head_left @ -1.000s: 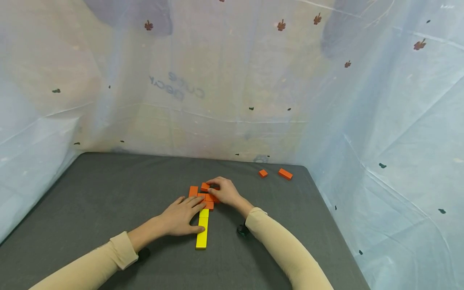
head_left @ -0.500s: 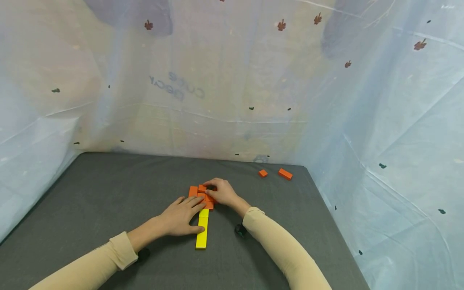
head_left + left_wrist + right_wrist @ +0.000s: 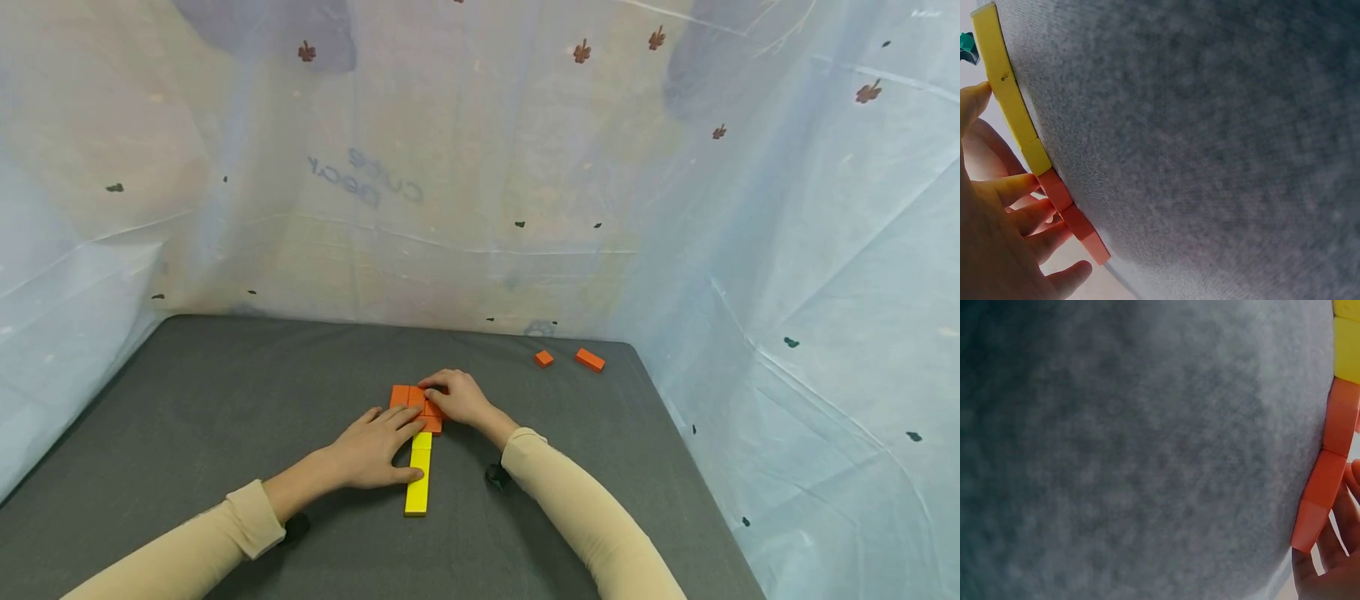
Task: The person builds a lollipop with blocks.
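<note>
Several orange blocks (image 3: pixel 400 395) lie side by side in a compact group, at the far end of a yellow strip of two blocks (image 3: pixel 417 496). My left hand (image 3: pixel 371 450) rests on them with fingers spread, its fingertips on the orange blocks and its thumb at the longer yellow block. At the far right of the group, my right hand (image 3: pixel 467 398) has curled thumb and index finger at an orange block (image 3: pixel 416 395), which sits level with its neighbours. The right wrist view shows fingers behind an orange side face (image 3: pixel 1319 494). My hands cover part of the group.
A small orange block (image 3: pixel 544 358) and a longer orange block (image 3: pixel 590 360) lie apart near the back right corner of the dark grey table (image 3: pixel 225 392). A translucent printed sheet (image 3: pixel 465 267) hangs behind the table and along its sides.
My right hand has moved slightly left with an orange block, which has gone from raised at the group's far edge to level within it. The left hand has stayed in place.
</note>
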Demonstrator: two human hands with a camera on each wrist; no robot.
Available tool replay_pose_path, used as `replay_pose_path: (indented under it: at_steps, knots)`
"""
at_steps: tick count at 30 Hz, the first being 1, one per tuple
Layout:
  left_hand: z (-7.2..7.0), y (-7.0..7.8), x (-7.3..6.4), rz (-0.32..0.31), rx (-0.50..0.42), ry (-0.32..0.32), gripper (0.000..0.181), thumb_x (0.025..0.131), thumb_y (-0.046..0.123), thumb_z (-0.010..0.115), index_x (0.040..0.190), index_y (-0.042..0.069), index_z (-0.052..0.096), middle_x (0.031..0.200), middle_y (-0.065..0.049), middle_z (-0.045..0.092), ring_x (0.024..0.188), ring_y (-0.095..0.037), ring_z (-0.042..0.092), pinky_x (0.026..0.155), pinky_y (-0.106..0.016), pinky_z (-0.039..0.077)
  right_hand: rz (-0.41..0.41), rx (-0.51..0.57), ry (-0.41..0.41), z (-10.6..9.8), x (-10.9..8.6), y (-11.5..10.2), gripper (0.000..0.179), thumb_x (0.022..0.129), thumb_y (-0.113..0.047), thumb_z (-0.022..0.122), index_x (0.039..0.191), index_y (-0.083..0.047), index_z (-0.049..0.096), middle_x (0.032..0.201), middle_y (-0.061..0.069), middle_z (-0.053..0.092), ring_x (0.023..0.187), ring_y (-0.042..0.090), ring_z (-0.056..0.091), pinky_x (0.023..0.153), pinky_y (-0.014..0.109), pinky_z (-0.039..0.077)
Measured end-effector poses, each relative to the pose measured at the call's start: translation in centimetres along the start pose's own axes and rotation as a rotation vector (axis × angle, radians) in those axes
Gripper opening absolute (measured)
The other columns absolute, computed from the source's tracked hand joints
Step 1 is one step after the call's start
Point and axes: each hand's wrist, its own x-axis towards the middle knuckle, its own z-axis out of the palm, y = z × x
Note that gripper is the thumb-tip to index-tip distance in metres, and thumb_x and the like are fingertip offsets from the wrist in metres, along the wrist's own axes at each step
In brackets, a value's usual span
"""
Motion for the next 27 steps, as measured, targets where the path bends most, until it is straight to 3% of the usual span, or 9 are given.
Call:
replay_pose_path:
  at_steps: [6, 11, 20, 27]
  knots:
    - [0.0, 0.0, 0.0, 0.003, -0.003, 0.006, 0.089, 0.081, 0.076, 0.050, 0.150, 0.021, 0.035, 0.157, -0.002, 0.028, 0.143, -0.025, 0.029, 0.111, -0.059, 0.024, 0.009, 0.012, -0.001, -0.1, -0.1, -0.1, 0.028, 0.099, -0.024, 0.054, 0.124, -0.019, 0.066, 0.120, -0.003, 0.065, 0.115, 0.018, 0.057, 0.102, 0.039, 0.044]
    - [0.0, 0.0, 0.1, 0.008, -0.006, 0.008, 0.088, 0.081, 0.075, 0.050, 0.150, 0.021, 0.036, 0.157, -0.003, 0.029, 0.143, -0.027, 0.030, 0.111, -0.059, 0.024, 0.025, 0.088, 0.013, -0.7, -0.6, 0.0, 0.031, 0.099, -0.026, 0.054, 0.127, -0.017, 0.064, 0.124, -0.001, 0.063, 0.116, 0.018, 0.057, 0.098, 0.037, 0.048]
    - [-0.2, 0.1, 0.0, -0.024, 0.004, -0.013, 0.086, 0.081, 0.074, 0.052, 0.149, 0.023, 0.038, 0.155, -0.003, 0.032, 0.143, -0.027, 0.029, 0.113, -0.058, 0.022, 0.057, 0.191, 0.106, -3.8, -1.7, 1.2, 0.035, 0.098, -0.028, 0.055, 0.130, -0.014, 0.061, 0.126, -0.002, 0.061, 0.116, 0.017, 0.058, 0.102, 0.041, 0.045]
    - [-0.2, 0.2, -0.1, -0.011, 0.000, -0.002, 0.085, 0.081, 0.073, 0.052, 0.149, 0.022, 0.038, 0.156, -0.003, 0.032, 0.143, -0.027, 0.028, 0.113, -0.057, 0.022, 0.135, 0.196, 0.232, -6.3, -2.9, 4.1, 0.033, 0.097, -0.028, 0.057, 0.129, -0.019, 0.062, 0.124, -0.003, 0.062, 0.113, 0.015, 0.058, 0.102, 0.042, 0.044]
